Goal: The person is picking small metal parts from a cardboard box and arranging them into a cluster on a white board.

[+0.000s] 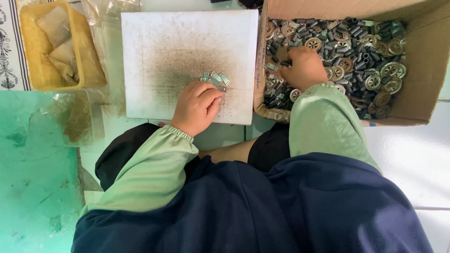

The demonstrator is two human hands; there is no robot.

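— What is the left hand (pixel 196 107) doing?

— It rests knuckles-up on the white square board with the dark speckled smudge (pixel 154 56), fingers curled loosely down. Whether they pinch anything I cannot tell. Touching its fingertips, just beyond them, lies a little cluster of small flat grey metal plates (pixel 215 78).

— And the right hand (pixel 302 68)?

— Sunk into the open brown cardboard box (pixel 422 70), fingers bent and closed on a short dark metal tube (pixel 285 63) at its fingertips. All about that hand lie heaps of dark tube pieces and round slotted brass-coloured metal discs (pixel 375 56).

— Anything off to the side?

— Well beyond the left hand, on its outer side, stands a yellow plastic tub holding crumpled clear bags (pixel 86 61). Nearer, on that same side, a clear plastic container (pixel 82 117) lies by the board's edge. Both sleeves are pale green.
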